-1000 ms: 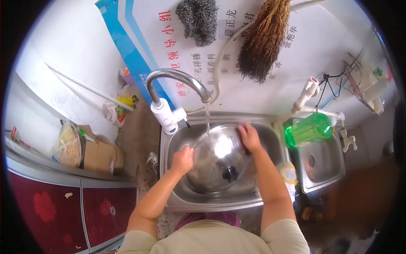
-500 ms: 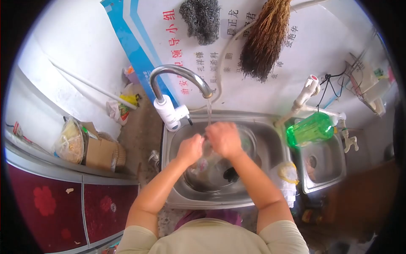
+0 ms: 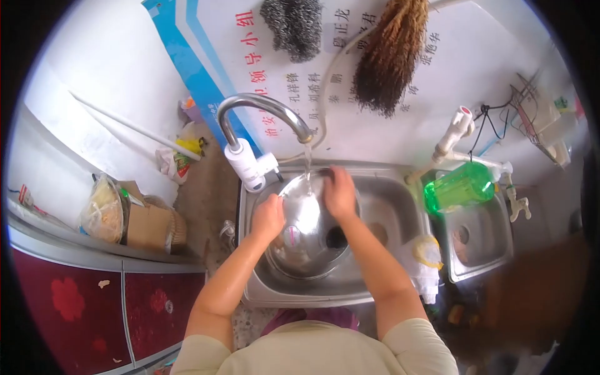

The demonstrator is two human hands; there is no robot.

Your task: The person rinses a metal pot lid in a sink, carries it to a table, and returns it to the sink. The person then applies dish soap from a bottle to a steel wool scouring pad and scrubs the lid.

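Note:
A shiny round metal vessel or lid [image 3: 304,253], with a small pinkish label on it, lies tilted in the larger sink basin. I cannot tell which of the two it is. A dark roundish patch shows on its right side. My left hand [image 3: 269,217] grips its left rim with curled fingers. At its upper right rim is my right hand [image 3: 339,195], closed round the edge, its fingers partly blurred. Water runs from the curved chrome faucet [image 3: 262,101] onto the metal between my hands.
Around the metal piece is the steel sink [image 3: 400,206]. A green bottle [image 3: 459,189] hangs over a smaller sink [image 3: 478,250] at the right. White cloth with yellow [image 3: 427,256] drapes the divider. A brush [image 3: 392,59] and steel wool [image 3: 292,28] hang behind.
My hands have moved apart, from close together under the stream to opposite sides of the round metal piece. The piece is raised and tilted, and bright light now reflects off it.

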